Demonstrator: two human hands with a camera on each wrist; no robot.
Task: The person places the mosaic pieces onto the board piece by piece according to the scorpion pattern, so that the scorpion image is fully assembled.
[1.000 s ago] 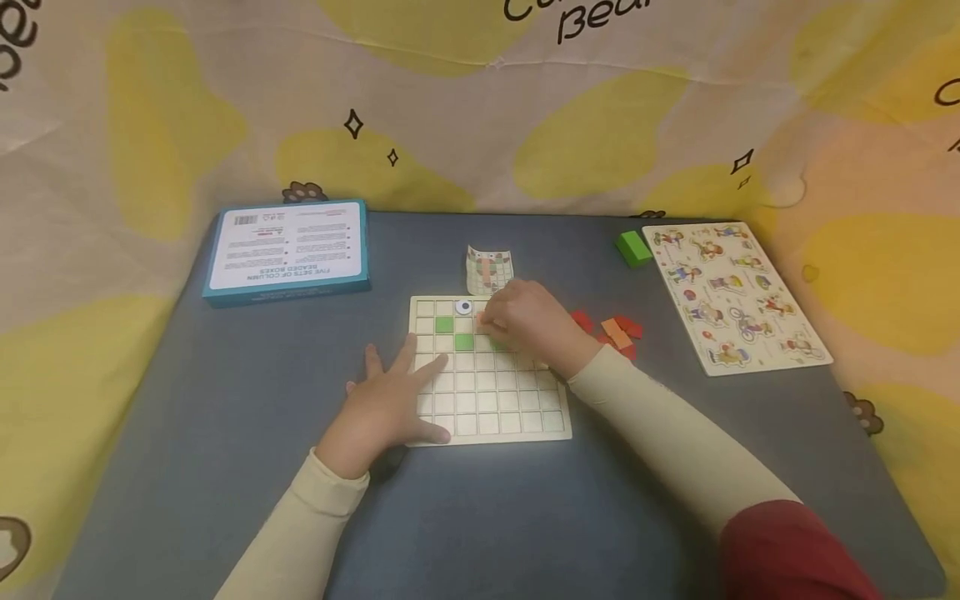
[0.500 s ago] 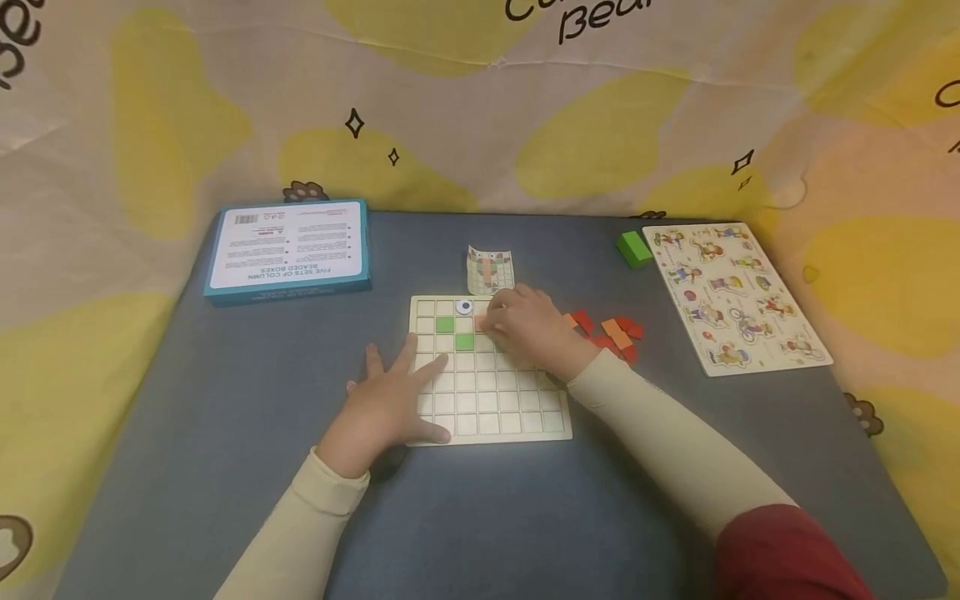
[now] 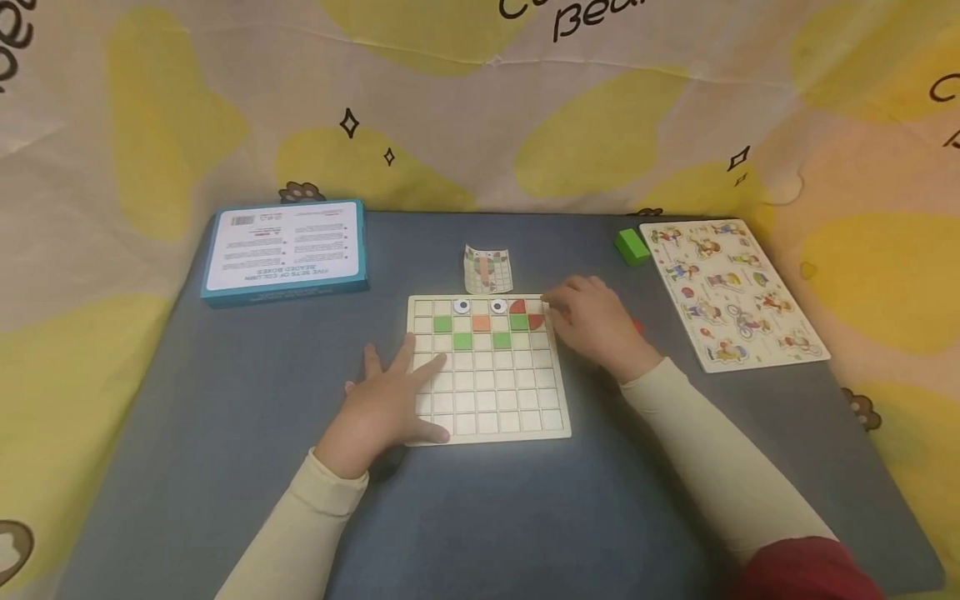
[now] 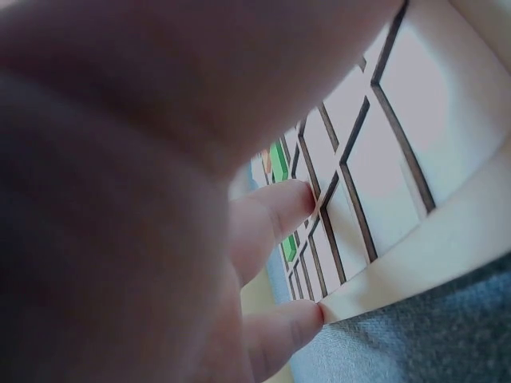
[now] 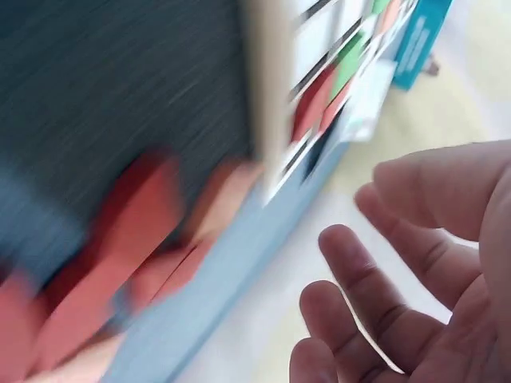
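Note:
In the head view a pale wooden grid board [image 3: 487,402] lies on the table. My left hand [image 3: 381,408] rests spread over its left edge, fingertips [image 4: 291,209] touching the grid. Set in the upper cells are two round eye tiles [image 3: 498,307], an orange square tile [image 3: 481,322], several green square tiles [image 3: 462,342] and two red rounded tiles [image 3: 518,307]. Just off the board's upper right corner is my right hand [image 3: 600,325]. Its fingers are loosely bent, with nothing between them in the right wrist view. Red and orange loose tiles [image 5: 132,231] lie beneath it, blurred.
A small pattern card [image 3: 487,272] stands curled behind the board. At the back left lies a blue-edged box [image 3: 285,246]. Toward the right are a green block [image 3: 632,247] and a picture puzzle board [image 3: 735,292]. A printed cloth [image 3: 450,100] hangs behind the table.
My right hand has let go of the orange tile and moved right, off the board. The second eye and the red tiles are now uncovered. My left hand has stayed in place.

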